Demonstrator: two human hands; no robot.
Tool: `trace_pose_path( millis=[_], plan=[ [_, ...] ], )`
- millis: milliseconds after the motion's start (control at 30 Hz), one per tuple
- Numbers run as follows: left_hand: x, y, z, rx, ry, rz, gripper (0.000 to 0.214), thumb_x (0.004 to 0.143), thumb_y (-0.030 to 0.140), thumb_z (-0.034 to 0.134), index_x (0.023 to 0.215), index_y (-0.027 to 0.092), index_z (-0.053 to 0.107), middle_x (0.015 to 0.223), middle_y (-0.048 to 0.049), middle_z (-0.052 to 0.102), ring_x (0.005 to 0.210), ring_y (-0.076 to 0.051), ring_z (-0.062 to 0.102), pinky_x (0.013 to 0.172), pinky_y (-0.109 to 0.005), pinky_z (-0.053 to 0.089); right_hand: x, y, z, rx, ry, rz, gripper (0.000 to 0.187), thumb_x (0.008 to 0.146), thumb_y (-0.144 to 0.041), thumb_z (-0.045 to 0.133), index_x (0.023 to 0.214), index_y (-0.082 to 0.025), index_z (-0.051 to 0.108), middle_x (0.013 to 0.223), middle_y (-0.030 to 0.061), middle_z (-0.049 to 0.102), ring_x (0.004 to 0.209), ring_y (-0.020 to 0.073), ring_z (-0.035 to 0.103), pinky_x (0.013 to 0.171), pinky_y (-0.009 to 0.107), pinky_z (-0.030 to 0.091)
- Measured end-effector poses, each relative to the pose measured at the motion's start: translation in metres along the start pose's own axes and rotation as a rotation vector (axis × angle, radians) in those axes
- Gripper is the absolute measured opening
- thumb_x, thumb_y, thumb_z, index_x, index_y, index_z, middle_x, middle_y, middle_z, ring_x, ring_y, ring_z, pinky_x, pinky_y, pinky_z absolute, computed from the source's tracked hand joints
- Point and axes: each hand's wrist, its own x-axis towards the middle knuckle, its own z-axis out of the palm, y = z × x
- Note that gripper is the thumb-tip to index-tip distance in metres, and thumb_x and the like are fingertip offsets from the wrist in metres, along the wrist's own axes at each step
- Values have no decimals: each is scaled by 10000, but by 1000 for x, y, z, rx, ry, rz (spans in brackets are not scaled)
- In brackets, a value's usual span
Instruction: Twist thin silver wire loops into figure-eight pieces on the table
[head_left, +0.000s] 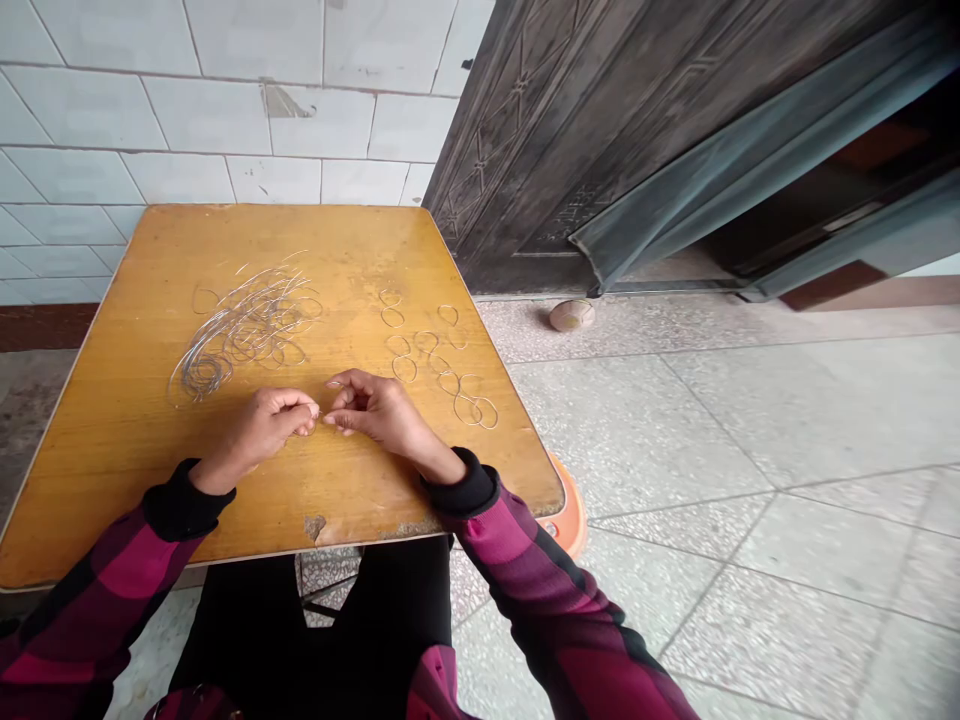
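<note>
Left hand [266, 425] curled into a pinch, thumb pressed toward bent fingers, with a tiny glint of wire [318, 412] right at the fingertips (too small to tell whether clamped or merely touched). Right hand [375, 408] just beside it, loosely open, thumb and forefinger apart, fingertips close to that glint, nothing visibly grasped. Both hands low over the front half of a yellow varnished wooden table [112, 450].

Farther up the tabletop, ahead and left of the hands, a tangled heap of thin silver wire [240, 330], a few strands straying from it. To its right, ahead of the right hand, scattered wire rings [442, 360], some overlapping, others lying alone. Near the front edge, a chipped patch of veneer [315, 527].

On both forearms, magenta plaid sleeves [510, 560] with black cuffs. Beyond the table, a white tile wall [187, 90] and, to the right, a dark embossed metal door [540, 130] standing ajar. Underfoot, a speckled terrazzo floor [750, 560], with an orange plastic basin [571, 520] partly hidden beneath the table's right corner and a small pale rounded object [571, 315] near the door.
</note>
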Motion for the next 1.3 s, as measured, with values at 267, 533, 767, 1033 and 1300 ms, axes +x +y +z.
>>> trace_pose_path(
  millis=[267, 533, 767, 1033, 1300],
  plan=[
    [1, -10, -2, 6, -137, 49, 223, 802, 365, 606, 752, 169, 701, 673, -20, 668, 645, -140, 612, 652, -263, 493, -1, -4, -7, -133, -41, 7, 364, 690, -248, 751, 993, -154, 572, 679, -36, 637, 501, 65, 558, 512, 210, 441],
    [1, -9, -3, -7, -203, -30, 201, 786, 341, 623, 743, 164, 707, 687, -35, 695, 648, -148, 652, 657, -277, 542, -2, -9, -8, -306, -76, 16, 359, 724, -217, 724, 1055, -127, 618, 673, -35, 620, 523, 59, 527, 551, 217, 403],
    [1, -8, -4, 9, -248, -97, 230, 797, 317, 576, 689, 142, 681, 688, -55, 699, 629, -146, 654, 626, -265, 530, -5, -16, -6, -443, -82, -8, 356, 748, -197, 681, 1098, -143, 641, 699, -27, 628, 603, 80, 536, 609, 227, 409],
    [1, -4, 0, 185, -107, -7, 258, 774, 275, 535, 556, 165, 619, 536, -18, 636, 515, -128, 573, 549, -239, 447, -6, -15, -4, -499, -63, -53, 416, 754, -146, 630, 1169, -147, 629, 790, -1, 662, 668, 96, 572, 661, 236, 441],
    [3, -8, 4, 63, -38, -49, 245, 732, 269, 576, 508, 174, 601, 492, -12, 608, 472, -130, 553, 482, -227, 422, -8, -16, -1, -574, 18, -117, 455, 765, -110, 599, 1217, -159, 624, 896, 41, 677, 725, 121, 589, 701, 271, 471]
  ],
)
